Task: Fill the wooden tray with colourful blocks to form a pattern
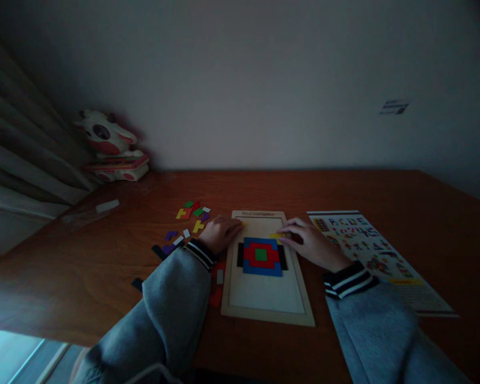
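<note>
A wooden puzzle board (264, 298) lies between my hands. On it sits a pattern of flat pieces: a green centre (261, 254), a red ring, a blue frame (260, 271) and black pieces (282, 257) at both sides. My right hand (310, 242) pinches a yellow puzzle piece (277, 236) at the pattern's upper right edge. Over the board's upper left edge, my left hand (221, 232) has its fingertips closed on another small yellow piece (244, 224), mostly hidden by the fingers.
Loose coloured pieces (198, 226) lie left of the board, some partly under my left sleeve. A printed pattern sheet (368, 245) lies to the right. A cow-shaped figure (112, 144) stands at the back left by the curtain (24, 133). The wall closes off the table's back.
</note>
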A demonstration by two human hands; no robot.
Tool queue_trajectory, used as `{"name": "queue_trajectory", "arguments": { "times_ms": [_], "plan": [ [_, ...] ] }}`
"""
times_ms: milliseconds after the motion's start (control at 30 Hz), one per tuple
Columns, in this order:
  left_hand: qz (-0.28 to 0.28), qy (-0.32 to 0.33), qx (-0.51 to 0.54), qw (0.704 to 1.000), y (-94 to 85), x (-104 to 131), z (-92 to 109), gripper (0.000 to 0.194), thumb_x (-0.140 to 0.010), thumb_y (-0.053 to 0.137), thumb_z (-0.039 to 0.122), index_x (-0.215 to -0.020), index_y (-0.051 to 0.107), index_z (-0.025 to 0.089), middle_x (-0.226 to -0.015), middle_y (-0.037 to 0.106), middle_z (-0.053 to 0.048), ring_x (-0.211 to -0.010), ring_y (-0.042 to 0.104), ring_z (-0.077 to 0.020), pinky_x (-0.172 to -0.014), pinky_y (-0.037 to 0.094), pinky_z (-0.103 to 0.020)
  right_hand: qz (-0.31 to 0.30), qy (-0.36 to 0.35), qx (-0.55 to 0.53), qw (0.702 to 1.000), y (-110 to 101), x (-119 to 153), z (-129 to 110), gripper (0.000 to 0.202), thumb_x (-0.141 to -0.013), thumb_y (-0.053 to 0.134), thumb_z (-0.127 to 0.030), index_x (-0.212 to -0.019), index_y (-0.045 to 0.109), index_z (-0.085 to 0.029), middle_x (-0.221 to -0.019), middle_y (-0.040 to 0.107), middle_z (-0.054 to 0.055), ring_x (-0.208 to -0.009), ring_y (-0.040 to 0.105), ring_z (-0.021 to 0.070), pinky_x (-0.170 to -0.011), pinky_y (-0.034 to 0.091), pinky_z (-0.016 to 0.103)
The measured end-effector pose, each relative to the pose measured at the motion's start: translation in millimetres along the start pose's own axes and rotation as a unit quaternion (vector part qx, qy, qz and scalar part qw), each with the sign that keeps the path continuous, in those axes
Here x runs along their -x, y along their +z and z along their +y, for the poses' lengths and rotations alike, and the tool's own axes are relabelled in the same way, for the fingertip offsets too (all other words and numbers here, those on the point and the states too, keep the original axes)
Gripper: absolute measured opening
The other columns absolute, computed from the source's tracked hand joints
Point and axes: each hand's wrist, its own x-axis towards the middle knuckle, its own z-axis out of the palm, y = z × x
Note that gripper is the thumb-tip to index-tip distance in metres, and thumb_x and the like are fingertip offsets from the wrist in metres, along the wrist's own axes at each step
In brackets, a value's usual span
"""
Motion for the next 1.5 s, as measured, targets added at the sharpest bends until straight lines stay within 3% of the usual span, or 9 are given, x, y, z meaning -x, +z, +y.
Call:
{"name": "queue_trajectory", "arguments": {
  "times_ms": [300, 500, 733, 1000, 1267, 1500],
  "plan": [
    [0.049, -0.039, -0.02, 0.998, 4.3, 1.9, -5.1, 0.028, -0.097, 0.047, 0.027, -0.108, 0.071, 0.018, -0.099, 0.076, -0.008, -0.088, 0.073, -0.0196, -0.082, 0.058, -0.03, -0.001, 0.004, 0.0, 1.0, 0.3, 0.1, 0.4, 0.023, -0.09, 0.061, -0.041, -0.103, 0.071, -0.025, -0.107, 0.063, 0.007, -0.102, 0.063, 0.0248, -0.093, 0.051, 0.045],
    [0.049, -0.093, 0.004, 0.994, 3.4, 2.0, -4.6, 0.033, -0.091, 0.054, 0.024, -0.123, 0.063, 0.018, -0.095, 0.075, -0.005, -0.081, 0.072, -0.0175, -0.078, 0.058, -0.028, -0.005, 0.009, -0.004, 1.0, -1.7, 0.3, -4.2, 0.022, -0.09, 0.061, -0.04, -0.102, 0.071, -0.025, -0.108, 0.063, 0.007, -0.103, 0.063, 0.0243, -0.094, 0.05, 0.044],
    [0.038, -0.079, 0.03, 0.996, -2.4, 1.5, -6.8, 0.016, -0.081, 0.063, 0.016, -0.092, 0.073, 0.021, -0.098, 0.073, -0.004, -0.092, 0.069, -0.0188, -0.088, 0.056, -0.032, 0.006, 0.003, -0.005, 1.0, -0.6, 0.6, -3.4, 0.023, -0.091, 0.06, -0.042, -0.104, 0.07, -0.025, -0.107, 0.064, 0.007, -0.104, 0.062, 0.0245, -0.095, 0.049, 0.044],
    [0.024, -0.085, 0.047, 0.995, -5.1, 4.1, -10.2, 0.02, -0.075, 0.064, 0.011, -0.088, 0.075, 0.022, -0.089, 0.076, -0.001, -0.086, 0.07, -0.0177, -0.086, 0.056, -0.031, 0.004, 0.008, -0.012, 1.0, -1.1, -0.4, -6.8, 0.024, -0.093, 0.056, -0.042, -0.103, 0.071, -0.025, -0.106, 0.065, 0.007, -0.101, 0.064, 0.0238, -0.092, 0.051, 0.042],
    [-0.008, -0.006, 0.071, 0.997, -0.8, 5.6, -16.1, 0.044, -0.069, 0.049, -0.002, -0.092, 0.077, 0.023, -0.107, 0.076, -0.001, -0.098, 0.071, -0.0184, -0.093, 0.057, -0.037, 0.0, 0.009, -0.002, 1.0, -2.0, -0.2, -7.9, 0.025, -0.094, 0.055, -0.043, -0.104, 0.07, -0.025, -0.106, 0.065, 0.007, -0.102, 0.063, 0.0234, -0.092, 0.051, 0.042],
    [0.006, 0.1, 0.061, 0.993, -9.6, 9.1, -6.2, 0.04, -0.08, 0.047, 0.007, -0.107, 0.074, 0.018, -0.102, 0.076, -0.008, -0.094, 0.071, -0.0199, -0.087, 0.059, -0.037, 0.001, 0.012, -0.006, 1.0, -3.9, -0.9, -11.4, 0.026, -0.094, 0.054, -0.043, -0.105, 0.07, -0.025, -0.107, 0.066, 0.008, -0.102, 0.063, 0.0242, -0.092, 0.051, 0.044]
  ]
}}
